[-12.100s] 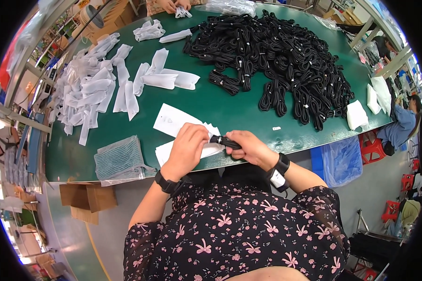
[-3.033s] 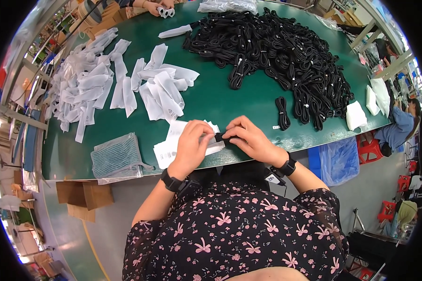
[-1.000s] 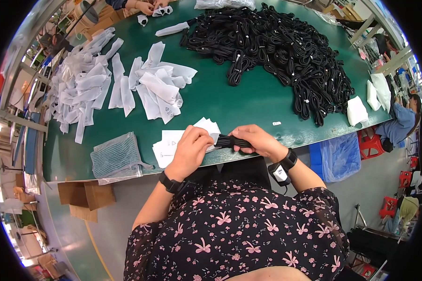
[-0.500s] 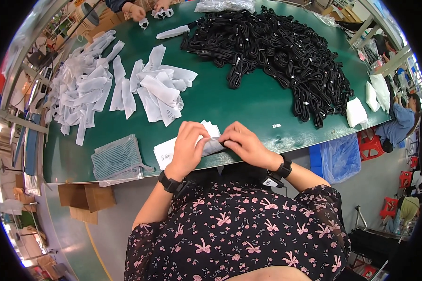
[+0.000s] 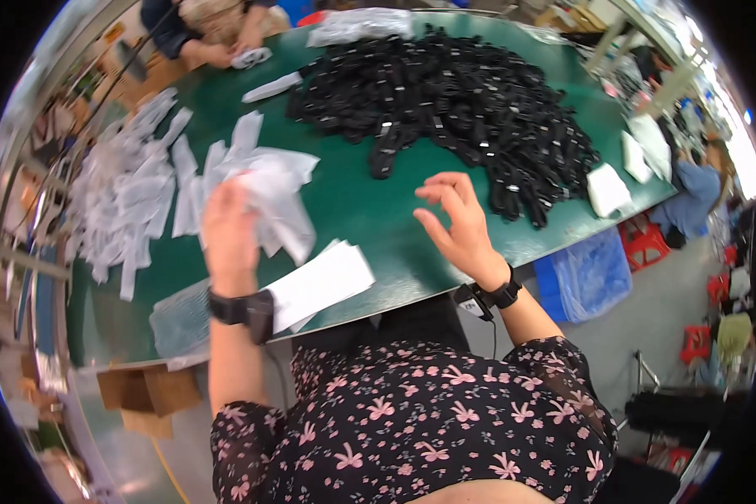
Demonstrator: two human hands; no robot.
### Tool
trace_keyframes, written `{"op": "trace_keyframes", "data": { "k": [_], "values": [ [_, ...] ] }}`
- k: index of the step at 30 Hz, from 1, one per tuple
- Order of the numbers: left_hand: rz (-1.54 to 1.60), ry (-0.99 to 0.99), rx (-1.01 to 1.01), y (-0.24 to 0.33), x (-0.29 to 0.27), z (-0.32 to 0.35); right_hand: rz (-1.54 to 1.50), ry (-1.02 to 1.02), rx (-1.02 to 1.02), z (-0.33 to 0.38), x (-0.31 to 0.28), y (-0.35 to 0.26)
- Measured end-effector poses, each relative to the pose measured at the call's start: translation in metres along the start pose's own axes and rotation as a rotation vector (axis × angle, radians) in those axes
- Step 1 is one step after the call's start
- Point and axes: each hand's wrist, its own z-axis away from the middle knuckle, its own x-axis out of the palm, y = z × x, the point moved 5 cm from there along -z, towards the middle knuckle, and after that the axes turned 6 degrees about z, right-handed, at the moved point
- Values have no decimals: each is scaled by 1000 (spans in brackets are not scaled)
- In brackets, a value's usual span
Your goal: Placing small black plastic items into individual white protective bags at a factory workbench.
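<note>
Green table point(image 5: 361, 202) is heaped w/ black cable bundles point(image 5: 454, 101) at 12 o'clock and white bags point(image 5: 126, 193) at 9. Left hand point(image 5: 227, 227) is raised at a blurred white bag point(image 5: 273, 189), grip can't be told; right hand point(image 5: 454, 223) is held open, empty, well apart. Grey floor w/ blue bin point(image 5: 592, 273) is seen at 3.

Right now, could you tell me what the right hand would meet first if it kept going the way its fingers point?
Probably the pile of black cable bundles: the right hand hovers open, fingers toward it, only green table between.

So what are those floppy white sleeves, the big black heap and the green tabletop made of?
The floppy white sleeves by the left hand look like thin translucent plastic film, crinkled and glossy. The big black heap seems to be rubbery bundled cables. The green tabletop looks like a smooth matte mat.
</note>
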Motion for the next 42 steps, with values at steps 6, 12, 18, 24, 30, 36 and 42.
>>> {"op": "trace_keyframes", "data": {
  "k": [6,12,18,24,30,36,42],
  "values": [
    [-651,11,423,11,-7,32,1070,292,591,57,-99,109],
    [-726,-433,124,-51,59,95,858,49,830,97,-89,198],
    [-965,-402,415,-62,77,110,739,92,738,98,-52,191],
    [-956,-352,352,-74,66,109,736,-56,641,77,-4,143],
    [-858,-288,317,-76,62,106,622,-85,269,45,32,110],
    [-809,-247,324,-71,61,108,401,-46,225,7,23,66],
    [-892,-324,320,-75,57,110,129,-244,370,15,38,17]
  ]
}}
